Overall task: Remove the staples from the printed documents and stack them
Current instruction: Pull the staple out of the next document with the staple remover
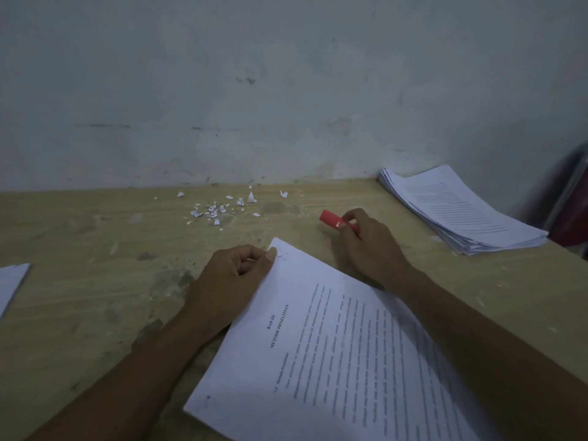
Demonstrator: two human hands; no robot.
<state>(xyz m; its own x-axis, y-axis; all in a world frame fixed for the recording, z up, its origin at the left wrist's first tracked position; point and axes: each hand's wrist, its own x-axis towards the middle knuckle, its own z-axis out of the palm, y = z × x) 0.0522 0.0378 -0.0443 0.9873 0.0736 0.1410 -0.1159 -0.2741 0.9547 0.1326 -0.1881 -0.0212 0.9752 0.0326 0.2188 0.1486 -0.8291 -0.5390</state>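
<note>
A printed document [334, 354] lies slanted on the wooden table in front of me, its top corner pointing away. My left hand [229, 281] pinches that top corner, where small holes show in the paper. My right hand [366, 246], just beyond the document's far edge, grips a red tool [332, 219] that rests low on the table. A stack of printed pages [461, 211] sits at the far right corner of the table.
Several torn paper scraps [219, 206] lie scattered near the wall at the back middle. Another sheet's corner [11, 284] shows at the left edge. A dark red object [572, 214] stands beside the stack at the right. The wooden table [95, 281] is stained.
</note>
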